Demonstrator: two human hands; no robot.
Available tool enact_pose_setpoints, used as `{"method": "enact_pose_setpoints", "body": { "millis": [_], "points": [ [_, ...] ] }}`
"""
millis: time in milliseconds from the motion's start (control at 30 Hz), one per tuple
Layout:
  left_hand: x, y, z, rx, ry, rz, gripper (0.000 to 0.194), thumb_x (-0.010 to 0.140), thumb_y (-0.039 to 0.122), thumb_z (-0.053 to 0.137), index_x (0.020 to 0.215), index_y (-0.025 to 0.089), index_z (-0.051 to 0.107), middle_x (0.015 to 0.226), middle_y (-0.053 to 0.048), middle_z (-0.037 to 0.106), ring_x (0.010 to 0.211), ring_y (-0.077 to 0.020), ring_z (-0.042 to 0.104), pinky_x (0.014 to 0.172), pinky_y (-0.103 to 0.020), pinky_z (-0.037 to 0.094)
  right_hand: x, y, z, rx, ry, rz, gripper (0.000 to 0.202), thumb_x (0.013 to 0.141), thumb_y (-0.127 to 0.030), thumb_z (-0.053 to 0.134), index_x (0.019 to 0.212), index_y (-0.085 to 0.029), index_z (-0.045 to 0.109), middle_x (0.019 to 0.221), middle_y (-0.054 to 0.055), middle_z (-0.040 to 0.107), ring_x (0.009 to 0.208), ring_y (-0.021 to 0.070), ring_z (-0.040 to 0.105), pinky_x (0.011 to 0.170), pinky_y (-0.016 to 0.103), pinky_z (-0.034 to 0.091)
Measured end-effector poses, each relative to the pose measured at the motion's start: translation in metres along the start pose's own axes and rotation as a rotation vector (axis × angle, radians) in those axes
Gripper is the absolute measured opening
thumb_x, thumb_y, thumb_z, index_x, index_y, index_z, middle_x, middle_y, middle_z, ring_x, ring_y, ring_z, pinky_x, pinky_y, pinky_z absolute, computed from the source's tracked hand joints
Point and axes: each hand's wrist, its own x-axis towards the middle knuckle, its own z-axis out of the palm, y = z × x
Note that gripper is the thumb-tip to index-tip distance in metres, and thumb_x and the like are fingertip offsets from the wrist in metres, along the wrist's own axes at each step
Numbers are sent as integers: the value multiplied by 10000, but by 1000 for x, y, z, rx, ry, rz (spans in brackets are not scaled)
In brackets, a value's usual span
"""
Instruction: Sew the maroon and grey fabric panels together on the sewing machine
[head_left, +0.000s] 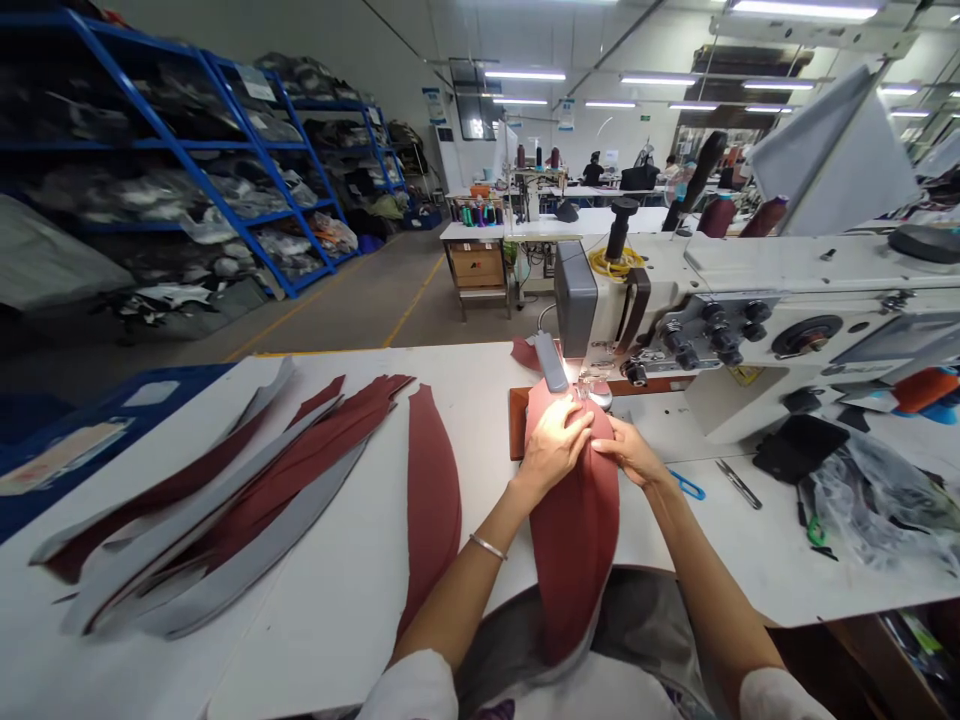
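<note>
A long dark red fabric piece (576,530) runs from under the head of a white sewing machine (637,290) down over the table's front edge into my lap. On its upper part lies my left hand (556,440), fingers stretched forward and pressing the cloth close to the presser foot (581,390). My right hand (628,450) pinches the right edge of the fabric between thumb and fingers, just below the foot. The needle's tip is too small to make out. Left of my left forearm, another curved red fabric piece (433,480) lies flat on the white table (337,560).
A pile of red and grey fabric strips (247,500) lies at the left. Right of the machine bed are tweezers (739,484), a blue tool (688,485) and a clear plastic bag (877,500). A blue crate (172,390) stands beyond the table; blue shelves (225,145) line the wall.
</note>
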Motion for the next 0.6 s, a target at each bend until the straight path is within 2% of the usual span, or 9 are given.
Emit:
{"method": "enact_pose_setpoints", "body": {
  "millis": [167, 400, 500, 600],
  "points": [
    [1, 1, 2, -26, 44, 0, 268, 965, 273, 462, 1162, 217, 635, 1223, -75, 597, 1301, -234, 453, 1089, -411, 417, 3, 0, 0, 55, 40, -5, 511, 624, -226, 784, 1121, -203, 667, 1090, 49, 703, 974, 220, 648, 866, 316, 499],
    [14, -4, 2, -22, 79, -4, 253, 954, 282, 492, 1135, 224, 659, 1148, -88, 615, 1128, -228, 561, 984, -389, 487, 9, 0, -4, 100, 106, -11, 384, 639, -256, 776, 1012, -191, 712, 989, 44, 724, 877, 203, 660, 839, 308, 508],
    [18, -7, 2, -37, 83, -14, 250, 946, 286, 510, 1141, 234, 658, 1131, -86, 617, 1115, -224, 565, 973, -391, 493, 6, -5, -2, 57, 85, 0, 427, 645, -339, 784, 1034, -183, 703, 1026, 71, 718, 935, 247, 658, 895, 372, 502],
    [0, 0, 2, -64, 109, -61, 308, 929, 272, 535, 1229, 256, 605, 1258, -88, 564, 1247, -245, 486, 1057, -441, 436, -13, 5, 1, -100, 66, -21, 509, 669, -382, 775, 1126, -188, 661, 1129, 89, 689, 1074, 298, 617, 974, 449, 464]
  ]
}}
